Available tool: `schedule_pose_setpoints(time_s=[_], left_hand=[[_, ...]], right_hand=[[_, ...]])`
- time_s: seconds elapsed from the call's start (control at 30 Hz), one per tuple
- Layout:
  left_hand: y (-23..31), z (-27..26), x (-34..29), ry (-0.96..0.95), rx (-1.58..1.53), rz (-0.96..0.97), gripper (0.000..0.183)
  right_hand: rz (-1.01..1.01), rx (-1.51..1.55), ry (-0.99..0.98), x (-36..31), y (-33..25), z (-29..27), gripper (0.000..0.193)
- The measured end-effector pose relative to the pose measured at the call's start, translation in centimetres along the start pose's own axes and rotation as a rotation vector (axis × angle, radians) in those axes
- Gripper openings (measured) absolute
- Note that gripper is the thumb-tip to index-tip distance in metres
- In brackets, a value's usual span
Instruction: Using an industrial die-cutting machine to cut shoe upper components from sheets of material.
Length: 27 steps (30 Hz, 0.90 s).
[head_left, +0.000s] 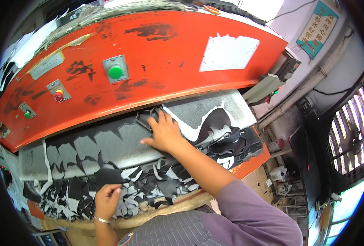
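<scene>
Under the orange press head, my right hand (pixel 165 133) reaches in with fingers spread. Its fingertips are at a thin dark-edged frame that looks like a cutting die (pixel 142 119), partly hidden by the hand. The die lies at the edge of a black sheet (pixel 104 125) with cut-out gaps, over a grey metal bed (pixel 108 145). Lower left, my left hand (pixel 107 201), with a bracelet at the wrist, has its fingers curled closed. Just beyond its fingertips is a rounded black cut piece (pixel 109 176); whether the fingers grip it is unclear.
Black and white scraps (pixel 161 184) heap along the near edge. A stack of dark cut pieces (pixel 227 141) lies at the right. The orange press head (pixel 161 57) spans the far side, with a large green button (pixel 115 72) and a red knob (pixel 58 96).
</scene>
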<state>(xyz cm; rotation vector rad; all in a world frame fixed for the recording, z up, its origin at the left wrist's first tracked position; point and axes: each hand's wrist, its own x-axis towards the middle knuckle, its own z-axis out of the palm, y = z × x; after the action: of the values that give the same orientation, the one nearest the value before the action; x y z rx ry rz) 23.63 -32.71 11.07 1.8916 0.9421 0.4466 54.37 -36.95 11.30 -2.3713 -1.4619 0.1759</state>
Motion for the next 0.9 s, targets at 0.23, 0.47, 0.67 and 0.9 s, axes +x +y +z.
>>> schedule_pose_setpoints(time_s=[0.23, 0.47, 0.67, 0.9], left_hand=[[-0.4, 4.9, 10.5, -0.088, -0.248, 0.029, 0.040], [2.5, 8.7, 8.8, -0.341, -0.539, -0.097, 0.102], [1.5, 8.9, 4.4, -0.535, -0.097, 0.039, 0.082], [-0.1, 8.2, 1.3, 0.002, 0.226, 0.180, 0.036]], right_hand=[[-0.026, 0.039, -0.056, 7.5, 1.9, 2.9, 0.061], [-0.385, 0.800, -0.154, -5.6, 3.3, -0.5, 0.049], [-0.466, 0.624, -0.392, -15.4, 2.5, 1.5, 0.056], [-0.509, 0.330, -0.474, -14.0, 2.0, -3.7, 0.058]])
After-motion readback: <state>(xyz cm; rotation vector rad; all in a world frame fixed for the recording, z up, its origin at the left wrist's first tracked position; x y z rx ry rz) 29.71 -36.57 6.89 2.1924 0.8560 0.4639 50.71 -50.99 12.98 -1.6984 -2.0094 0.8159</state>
